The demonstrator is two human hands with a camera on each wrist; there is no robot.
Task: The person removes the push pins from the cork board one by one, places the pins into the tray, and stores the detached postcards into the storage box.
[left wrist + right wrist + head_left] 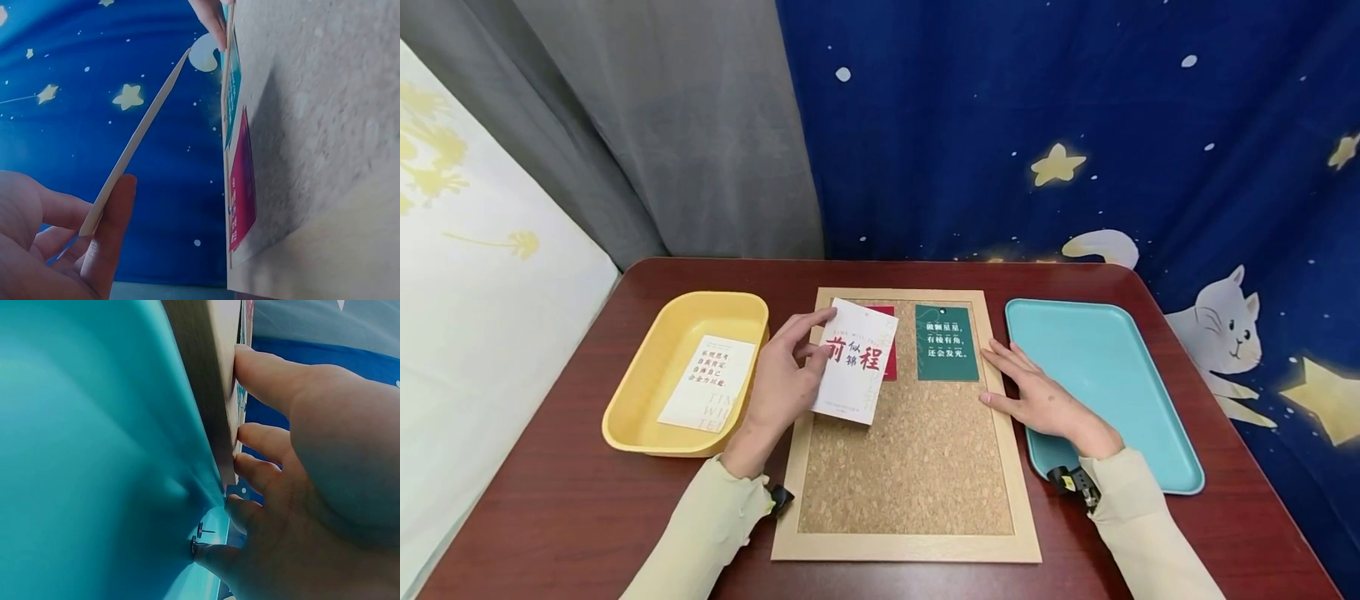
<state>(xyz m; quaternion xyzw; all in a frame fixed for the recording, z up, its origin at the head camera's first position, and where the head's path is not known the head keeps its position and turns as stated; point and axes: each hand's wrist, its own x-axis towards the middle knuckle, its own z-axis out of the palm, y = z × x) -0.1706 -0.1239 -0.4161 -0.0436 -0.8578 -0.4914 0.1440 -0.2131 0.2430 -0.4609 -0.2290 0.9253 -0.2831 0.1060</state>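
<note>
While the left hand (786, 371) pinches a white card (857, 362) between thumb and fingers, tilted and clear of the corkboard (906, 483) below and to that hand's right, the right hand (1033, 396) lies with fingers loosely extended, their tips touching the board's edge. Work looks about halfway along: beyond the left hand's card and partly hidden by it, a red card (244, 200) sits on the cork, and a green card (947, 343) sits just left of the right fingertips. Apparently left to do are the held card and a second white card (707, 383) in the yellow bin (670, 350) left of the left hand; beside the right little finger, two pins (200, 529) show in the turquoise tray (1097, 367)
</note>
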